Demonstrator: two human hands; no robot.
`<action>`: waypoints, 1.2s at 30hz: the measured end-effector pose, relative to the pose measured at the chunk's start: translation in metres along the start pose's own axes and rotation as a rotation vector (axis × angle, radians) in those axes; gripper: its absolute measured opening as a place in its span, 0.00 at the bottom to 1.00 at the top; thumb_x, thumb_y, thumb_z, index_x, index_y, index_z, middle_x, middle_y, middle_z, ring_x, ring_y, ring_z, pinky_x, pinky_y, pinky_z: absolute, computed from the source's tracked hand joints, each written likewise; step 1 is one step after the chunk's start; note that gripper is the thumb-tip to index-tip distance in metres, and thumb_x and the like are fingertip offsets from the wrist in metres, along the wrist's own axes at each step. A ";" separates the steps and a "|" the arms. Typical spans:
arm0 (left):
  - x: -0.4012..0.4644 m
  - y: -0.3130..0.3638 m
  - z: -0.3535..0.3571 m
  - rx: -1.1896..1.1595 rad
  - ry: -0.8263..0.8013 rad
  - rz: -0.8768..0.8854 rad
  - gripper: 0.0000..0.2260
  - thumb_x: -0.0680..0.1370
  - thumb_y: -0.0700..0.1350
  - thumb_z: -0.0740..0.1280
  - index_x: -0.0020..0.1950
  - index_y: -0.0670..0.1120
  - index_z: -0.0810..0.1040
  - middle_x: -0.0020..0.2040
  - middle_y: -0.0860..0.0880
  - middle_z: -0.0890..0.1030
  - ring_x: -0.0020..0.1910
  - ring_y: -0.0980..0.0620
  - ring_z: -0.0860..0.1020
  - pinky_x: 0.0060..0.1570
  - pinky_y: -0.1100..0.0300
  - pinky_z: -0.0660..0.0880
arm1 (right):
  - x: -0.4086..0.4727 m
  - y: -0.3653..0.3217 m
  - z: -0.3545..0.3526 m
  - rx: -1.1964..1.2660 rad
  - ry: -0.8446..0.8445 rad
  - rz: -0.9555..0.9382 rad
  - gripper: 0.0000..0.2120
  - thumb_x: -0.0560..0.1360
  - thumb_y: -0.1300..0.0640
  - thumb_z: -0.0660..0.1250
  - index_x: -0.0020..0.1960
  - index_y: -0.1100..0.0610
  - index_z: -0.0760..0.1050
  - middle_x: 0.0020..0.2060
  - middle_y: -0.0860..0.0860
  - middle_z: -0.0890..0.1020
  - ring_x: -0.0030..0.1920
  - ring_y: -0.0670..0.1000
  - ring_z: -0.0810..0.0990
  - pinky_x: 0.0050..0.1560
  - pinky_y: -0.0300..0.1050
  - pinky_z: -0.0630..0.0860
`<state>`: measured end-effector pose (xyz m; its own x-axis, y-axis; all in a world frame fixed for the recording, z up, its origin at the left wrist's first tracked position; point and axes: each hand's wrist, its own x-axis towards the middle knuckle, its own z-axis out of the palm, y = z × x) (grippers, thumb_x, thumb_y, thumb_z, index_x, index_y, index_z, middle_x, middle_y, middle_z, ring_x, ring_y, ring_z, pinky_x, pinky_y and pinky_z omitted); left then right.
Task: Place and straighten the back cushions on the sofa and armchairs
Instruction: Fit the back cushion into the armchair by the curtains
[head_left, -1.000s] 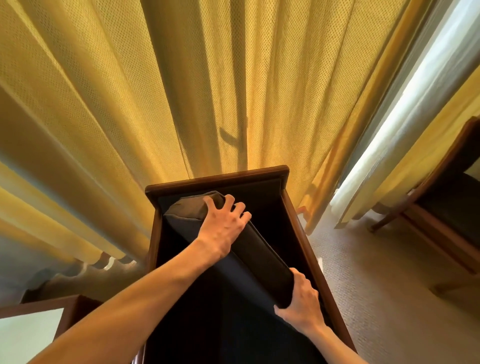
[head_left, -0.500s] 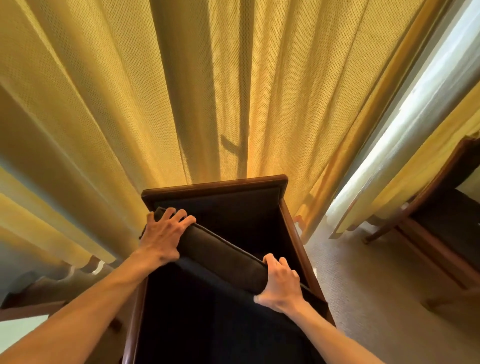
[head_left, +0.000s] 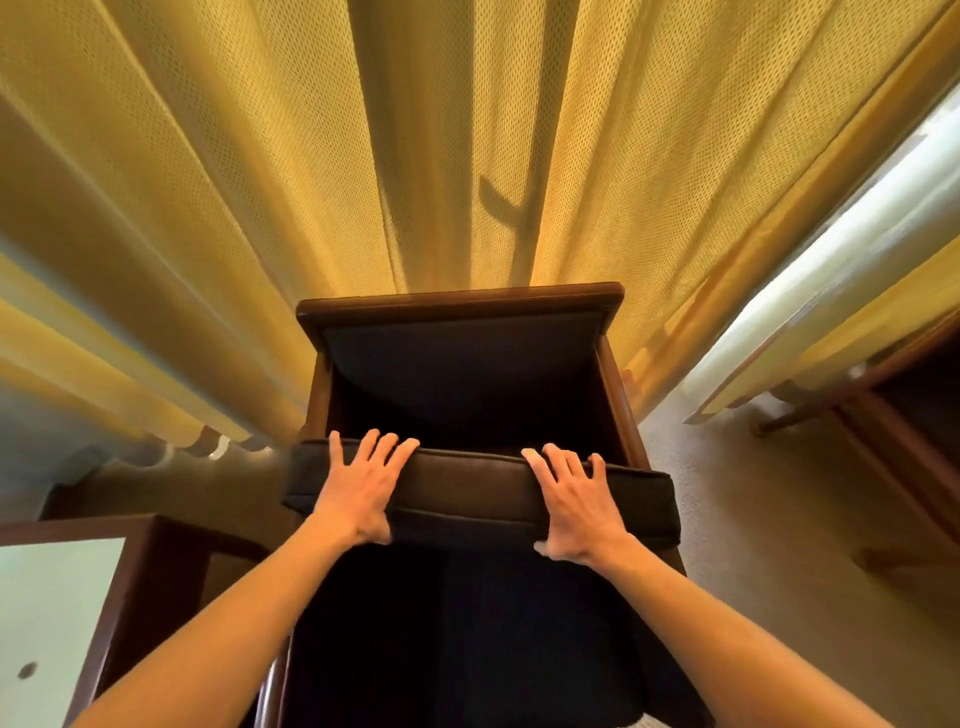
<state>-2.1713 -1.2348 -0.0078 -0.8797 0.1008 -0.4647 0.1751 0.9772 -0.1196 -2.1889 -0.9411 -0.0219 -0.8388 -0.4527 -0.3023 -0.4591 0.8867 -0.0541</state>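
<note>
Dark wood-framed armchair (head_left: 460, 301): backrest uncovered. Dark rectangular fabric back cushion (head_left: 467, 486): held level across the chair arms, short of the backrest. The left hand (head_left: 361, 493) and right hand (head_left: 574, 499) clamp it, fingers spread over its edge, thumbs beneath. Step in hand: placing. Next, likely: push back and stand it upright.

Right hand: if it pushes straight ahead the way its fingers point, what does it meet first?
Gripping the dark rectangular cushion, the right hand points at the wooden armchair's dark upholstered backrest; that comes first, probably, though the gap's depth is unclear.

Cushion (head_left: 478, 491) across armchair (head_left: 460, 301), seemingly level
</note>
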 end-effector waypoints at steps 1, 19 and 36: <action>0.006 0.009 -0.001 -0.012 0.007 0.033 0.56 0.62 0.59 0.76 0.79 0.51 0.43 0.77 0.48 0.56 0.77 0.43 0.52 0.70 0.30 0.46 | 0.004 0.000 -0.001 -0.012 -0.010 0.003 0.55 0.61 0.37 0.75 0.78 0.51 0.49 0.72 0.55 0.64 0.71 0.59 0.64 0.71 0.65 0.57; 0.084 -0.022 -0.028 -0.157 0.343 -0.048 0.39 0.60 0.59 0.74 0.70 0.54 0.68 0.61 0.51 0.76 0.59 0.47 0.75 0.58 0.45 0.68 | 0.119 0.036 -0.042 -0.147 0.130 -0.070 0.48 0.57 0.44 0.79 0.71 0.52 0.63 0.60 0.54 0.76 0.60 0.58 0.74 0.60 0.64 0.68; 0.123 -0.028 -0.023 -0.222 0.413 -0.210 0.41 0.60 0.48 0.82 0.72 0.50 0.71 0.66 0.47 0.75 0.67 0.44 0.73 0.63 0.38 0.68 | 0.146 0.047 -0.012 -0.062 0.189 0.067 0.50 0.62 0.64 0.76 0.79 0.53 0.57 0.77 0.59 0.61 0.78 0.62 0.56 0.71 0.72 0.56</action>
<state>-2.2941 -1.2452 -0.0416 -0.9950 -0.0802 -0.0596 -0.0825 0.9959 0.0371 -2.3362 -0.9671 -0.0568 -0.9054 -0.4076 -0.1191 -0.4127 0.9107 0.0203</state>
